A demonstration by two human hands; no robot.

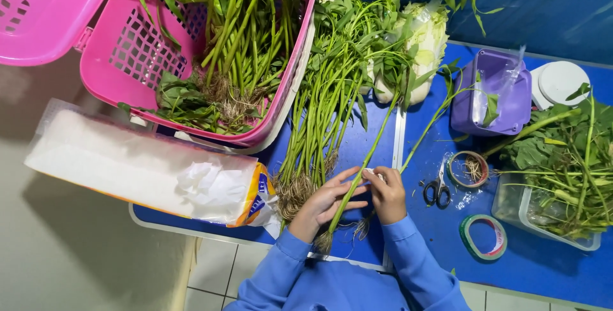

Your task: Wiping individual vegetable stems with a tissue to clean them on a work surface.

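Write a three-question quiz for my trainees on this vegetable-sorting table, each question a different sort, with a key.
1. True or false: the scissors lie inside the pink basket.
2. What do the left hand and right hand hold together? A) tape roll B) green stalk C) cabbage
3. Fill in: the purple container stands on the ____ table.

Key: 1 false; 2 B, the green stalk; 3 blue.

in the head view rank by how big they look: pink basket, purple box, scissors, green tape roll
1. pink basket, by far the largest
2. purple box
3 and 4. green tape roll and scissors look about alike, so no ranking between them.
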